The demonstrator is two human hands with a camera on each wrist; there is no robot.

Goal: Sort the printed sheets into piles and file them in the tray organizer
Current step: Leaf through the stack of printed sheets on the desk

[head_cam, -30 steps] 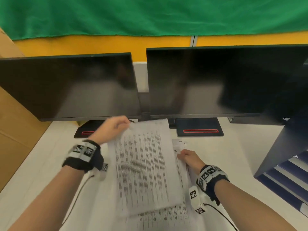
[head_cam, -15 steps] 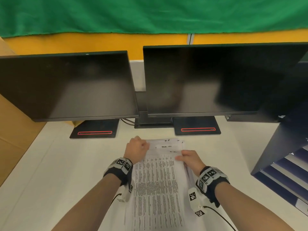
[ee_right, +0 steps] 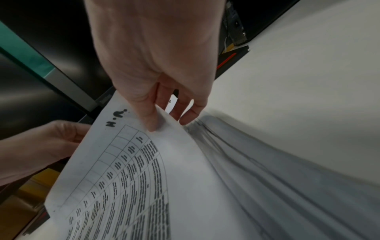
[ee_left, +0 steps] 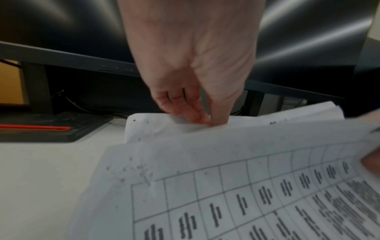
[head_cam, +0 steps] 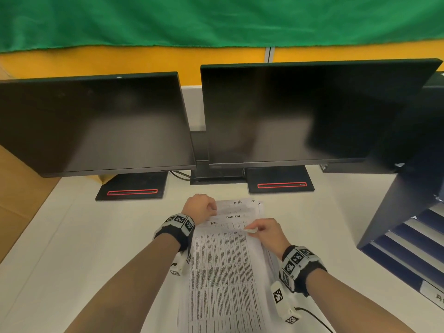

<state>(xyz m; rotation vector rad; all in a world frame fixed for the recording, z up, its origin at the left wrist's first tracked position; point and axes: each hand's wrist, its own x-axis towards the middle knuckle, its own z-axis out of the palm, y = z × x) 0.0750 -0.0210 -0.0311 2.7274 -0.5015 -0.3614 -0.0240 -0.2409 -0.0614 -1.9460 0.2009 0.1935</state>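
A stack of printed sheets [head_cam: 223,272] lies on the white desk [head_cam: 72,236] in front of me. Its top sheet [ee_right: 144,178] carries a printed table and a handwritten mark. My right hand [head_cam: 252,233] pinches that sheet's far right corner between thumb and fingers [ee_right: 152,123] and curls it up off the stack. My left hand [head_cam: 211,209] is at the stack's far left corner, and its fingertips [ee_left: 197,116] and thumb pinch the far edge of a lower sheet [ee_left: 164,128]. The dark blue tray organizer [head_cam: 394,212] stands at the right, with its shelves facing me.
Two dark monitors [head_cam: 96,123] [head_cam: 300,111] on black bases stand close behind the stack. A cardboard box [head_cam: 19,188] lines the left edge of the desk. Bare desk lies left of the stack, and also between it and the organizer.
A second ago my left hand held a sheet raised over the stack; that sheet now lies on it. The left hand came in to the far left corner. My right hand has pinched up the top sheet's corner.
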